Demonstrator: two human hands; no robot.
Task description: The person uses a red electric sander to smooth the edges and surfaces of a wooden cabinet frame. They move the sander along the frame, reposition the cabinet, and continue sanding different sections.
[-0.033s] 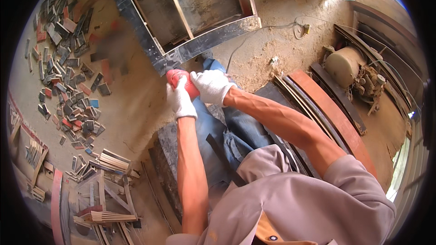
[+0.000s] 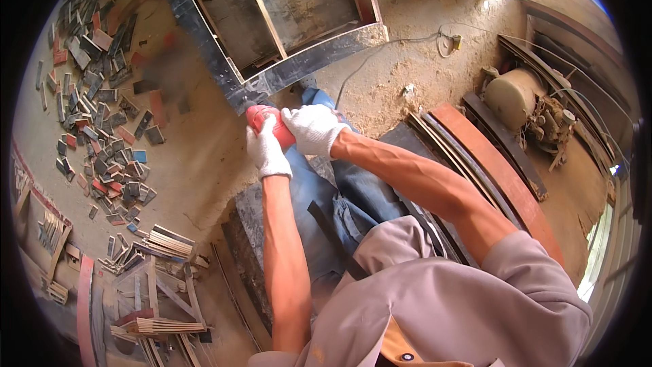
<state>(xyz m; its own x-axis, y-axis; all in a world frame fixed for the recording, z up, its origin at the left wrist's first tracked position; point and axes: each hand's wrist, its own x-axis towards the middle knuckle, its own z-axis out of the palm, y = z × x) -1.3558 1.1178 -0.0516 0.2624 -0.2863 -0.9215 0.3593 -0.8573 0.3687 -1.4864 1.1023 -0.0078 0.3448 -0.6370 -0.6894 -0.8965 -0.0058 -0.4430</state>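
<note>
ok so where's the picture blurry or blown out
Head view: a dark smear blurs the floor right of the wood offcuts; glare whitens spots at the top right and right edge; the red tool looks fairly clear.

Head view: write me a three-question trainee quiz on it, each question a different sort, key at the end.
1. Multiple choice. What colour is the body of the tool at the person's hands?
A) blue
B) red
C) yellow

2. True or false. The left hand and the right hand are both gloved in white.

3. Fill in the blank. The rounded tank lies toward the ____ side of the picture, across from the scattered small wood pieces.

Key: 1. B, red. 2. True. 3. Right.
</note>
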